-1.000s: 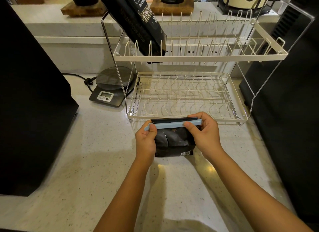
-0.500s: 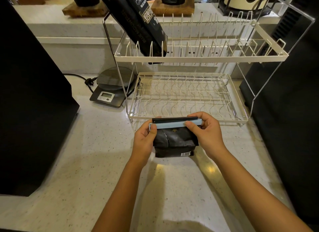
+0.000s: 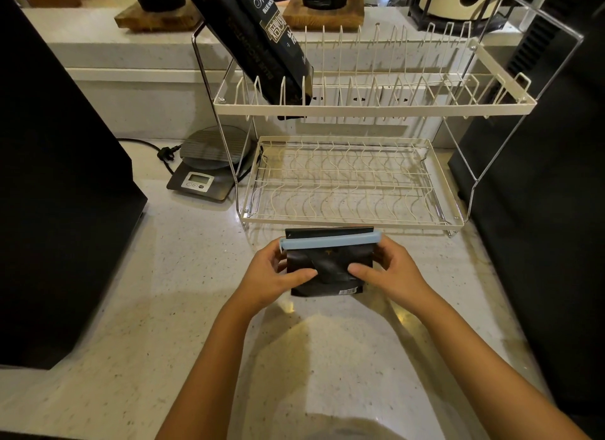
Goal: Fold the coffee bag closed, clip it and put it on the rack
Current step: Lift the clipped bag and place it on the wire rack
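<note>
A small black coffee bag (image 3: pixel 329 266) stands on the counter just in front of the white two-tier wire rack (image 3: pixel 360 222). A light blue clip (image 3: pixel 330 242) runs across the bag's folded top. My left hand (image 3: pixel 273 277) holds the bag's left side, thumb laid across its front. My right hand (image 3: pixel 384 274) holds the right side in the same way, thumb on the front. The rack's lower tier holds nothing.
A tall black coffee bag (image 3: pixel 258 43) leans in the left end of the rack's upper tier. A digital scale (image 3: pixel 209 167) with a cable sits left of the rack. Large black appliances (image 3: pixel 55 190) flank the counter on both sides.
Both hands have slid down from the clip's ends to the sides of the bag, thumbs now on its front. The clip stays on the folded top.
</note>
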